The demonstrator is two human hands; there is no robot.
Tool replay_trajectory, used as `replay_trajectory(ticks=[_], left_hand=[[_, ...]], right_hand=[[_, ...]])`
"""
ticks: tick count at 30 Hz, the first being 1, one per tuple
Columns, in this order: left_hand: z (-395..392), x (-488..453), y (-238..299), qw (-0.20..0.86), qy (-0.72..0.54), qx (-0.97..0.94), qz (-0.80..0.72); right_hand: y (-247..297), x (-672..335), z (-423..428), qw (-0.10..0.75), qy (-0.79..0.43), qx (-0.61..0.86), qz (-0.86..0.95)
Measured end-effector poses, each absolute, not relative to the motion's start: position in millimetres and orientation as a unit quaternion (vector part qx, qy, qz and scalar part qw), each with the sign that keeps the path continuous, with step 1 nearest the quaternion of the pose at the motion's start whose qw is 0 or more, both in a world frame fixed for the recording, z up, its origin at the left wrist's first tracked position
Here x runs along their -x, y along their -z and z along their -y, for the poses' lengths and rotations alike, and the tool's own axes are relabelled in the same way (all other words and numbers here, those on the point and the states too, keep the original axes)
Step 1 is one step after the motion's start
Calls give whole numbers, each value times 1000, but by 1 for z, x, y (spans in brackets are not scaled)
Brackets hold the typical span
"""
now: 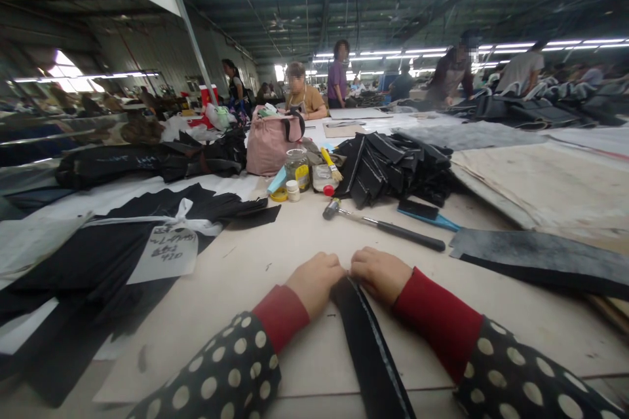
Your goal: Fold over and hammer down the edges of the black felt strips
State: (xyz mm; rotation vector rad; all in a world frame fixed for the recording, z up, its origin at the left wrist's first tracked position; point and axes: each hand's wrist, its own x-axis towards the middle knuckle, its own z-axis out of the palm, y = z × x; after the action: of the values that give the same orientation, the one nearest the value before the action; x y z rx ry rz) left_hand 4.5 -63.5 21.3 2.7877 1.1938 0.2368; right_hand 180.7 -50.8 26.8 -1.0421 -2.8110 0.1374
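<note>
Well, at our far left lies a stack of black fabric pieces [93, 275], tied with a white strip and bearing a handwritten paper tag [164, 254]; its ragged edge borders a bare stretch of pale tabletop [236, 291], which gives our left arm open room. Near the middle, beyond our hands and well apart from them, we see a pink bag [270, 144] and a glass jar [297, 170]. Our left hand [317, 278] is curled closed on the far end of a black fabric strip [368, 347], knuckles up, the fingertips hidden from us. The strip lies lengthwise on the tabletop, running from between our hands down past the bottom of the view; it looks narrow and matte, with a whitish line along its right-hand side. Our right hand [381, 273] is curled on the same end, its fingers bent down, and only a slim gap parts the two hands. Beyond them, a hammer [403, 232] slants with its head to the left and its black grip to the right, near our right hand. Farther right come a blue-handled brush [427, 213] and a grey and black strip [540, 262], with bare tabletop between the latter and our right sleeve [437, 324].
</note>
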Motion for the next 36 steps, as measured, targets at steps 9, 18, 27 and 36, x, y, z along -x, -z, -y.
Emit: replay_trajectory(ticks=[9, 18, 27, 36], left_hand=[[61, -3, -24, 45, -107, -917, -382], [59, 4, -23, 99, -148, -883, -435], [47, 19, -19, 246, -194, -815, -487], [45, 19, -12, 309, -208, -795, -480]], right_hand=[[-22, -200, 59, 166, -193, 419, 871], [-37, -189, 85, 23, -141, 476, 868], [-39, -180, 36, 3, -86, 447, 890], [-23, -176, 45, 116, -123, 447, 878]])
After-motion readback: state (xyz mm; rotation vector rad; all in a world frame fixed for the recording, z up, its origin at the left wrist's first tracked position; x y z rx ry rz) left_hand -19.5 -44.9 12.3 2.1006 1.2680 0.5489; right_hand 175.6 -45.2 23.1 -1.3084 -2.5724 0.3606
